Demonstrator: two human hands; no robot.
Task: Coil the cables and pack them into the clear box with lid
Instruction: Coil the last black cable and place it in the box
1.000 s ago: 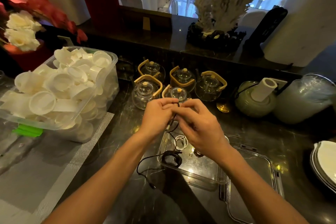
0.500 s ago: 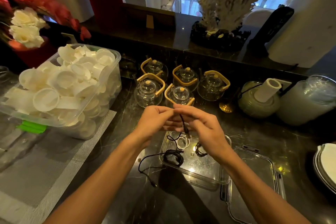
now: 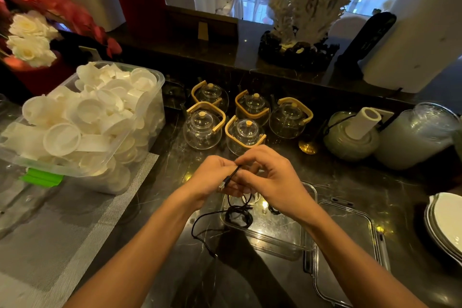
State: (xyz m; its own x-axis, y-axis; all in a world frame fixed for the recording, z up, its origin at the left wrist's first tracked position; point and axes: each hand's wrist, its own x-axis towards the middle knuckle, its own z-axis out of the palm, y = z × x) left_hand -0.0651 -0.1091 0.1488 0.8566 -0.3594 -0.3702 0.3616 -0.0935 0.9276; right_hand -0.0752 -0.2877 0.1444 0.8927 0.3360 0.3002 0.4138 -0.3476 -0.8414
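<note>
My left hand (image 3: 212,177) and my right hand (image 3: 272,180) meet above the far end of the clear box (image 3: 280,245), both pinching a thin black cable (image 3: 231,175) whose plug end points down-left between them. The cable hangs into the box, bunches there in a loose black loop (image 3: 238,217), and trails out over the box's left wall onto the dark counter (image 3: 200,232). A small white coiled cable (image 3: 255,200) lies in the box under my hands. The clear lid (image 3: 350,245) lies flat to the right of the box.
Several glass teapots with bamboo handles (image 3: 205,127) stand just beyond my hands. A big clear tub of white cups (image 3: 82,120) sits at the left on a grey mat (image 3: 62,232). Green jars (image 3: 350,137) and stacked plates (image 3: 447,227) are at the right.
The cable's plug end has swung from pointing down-right to pointing down-left between my hands. My hands stay together above the box.
</note>
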